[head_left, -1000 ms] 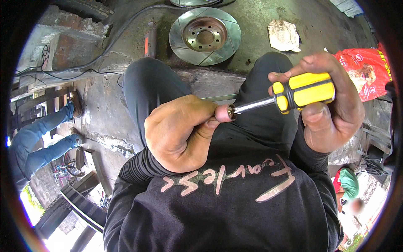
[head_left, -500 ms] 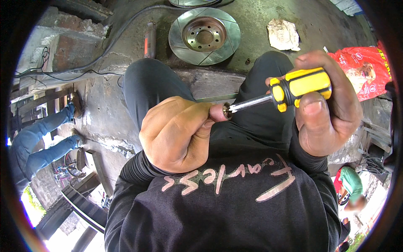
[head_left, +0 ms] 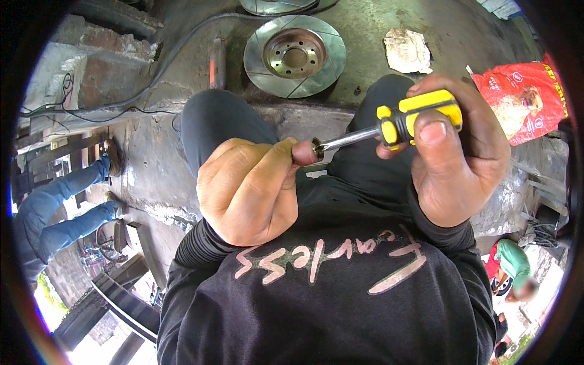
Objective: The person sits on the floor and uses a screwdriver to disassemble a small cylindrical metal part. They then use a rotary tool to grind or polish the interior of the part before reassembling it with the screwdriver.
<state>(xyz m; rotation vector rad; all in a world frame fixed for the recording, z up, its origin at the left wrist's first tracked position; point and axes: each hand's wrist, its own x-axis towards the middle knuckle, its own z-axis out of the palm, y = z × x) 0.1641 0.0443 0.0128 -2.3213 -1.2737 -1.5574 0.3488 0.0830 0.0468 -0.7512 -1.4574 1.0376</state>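
Note:
My left hand (head_left: 246, 191) pinches a small hollow reddish-brown cylinder (head_left: 304, 153) between its fingertips, the dark open end facing right. In my right hand (head_left: 459, 152) is a short screwdriver (head_left: 350, 139) with a thick yellow and black handle. Its fingers wrap round the handle and the thumb presses along the near side. The metal shaft points left, and its tip reaches the cylinder's open end. How far the tip goes in cannot be made out. Both hands are raised above my lap, between my knees and chest.
On the floor beyond my knees lie a brake disc (head_left: 295, 56), part of another disc (head_left: 277, 5), a red and grey power tool (head_left: 217, 64) and a crumpled paper (head_left: 407, 51). A red bag (head_left: 526, 100) lies right; a cable (head_left: 176, 52) crosses left. People (head_left: 67, 204) are at both sides.
Both hands, with the cylinder and the screwdriver, have shifted slightly left. The screwdriver tip stays at the cylinder's open end.

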